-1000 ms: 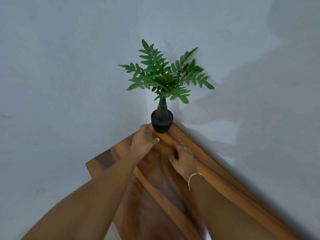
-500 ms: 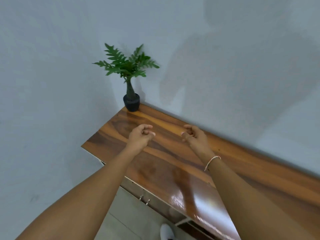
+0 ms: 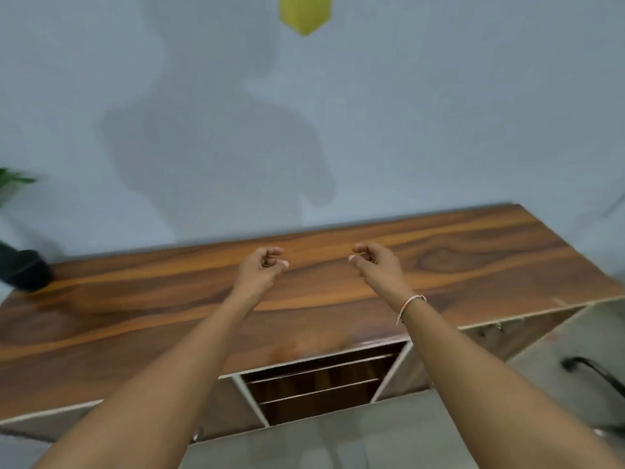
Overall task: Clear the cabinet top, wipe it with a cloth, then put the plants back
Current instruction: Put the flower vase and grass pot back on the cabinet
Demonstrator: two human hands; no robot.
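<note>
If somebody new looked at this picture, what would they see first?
Probably the two bare arms reaching in from the bottom, the left hand and right hand loosely curled and empty above the middle of the shiny wooden cabinet top. Next, the black plant pot at the far left edge, and a yellow shape high on the wall.

A pale grey wall (image 3: pixel 439 113) rose behind everything, with a broad soft shadow (image 3: pixel 216 147) spread across its middle. At the very top, a yellow-green shape (image 3: pixel 303 13) with a pointed lower end hung against the wall, cut off by the edge of view. Low on the right stood a grey surface (image 3: pixel 581 350) carrying a curved black handle (image 3: pixel 593 372), and below lay a pale tiled floor (image 3: pixel 304 445), all of it blurred.
</note>
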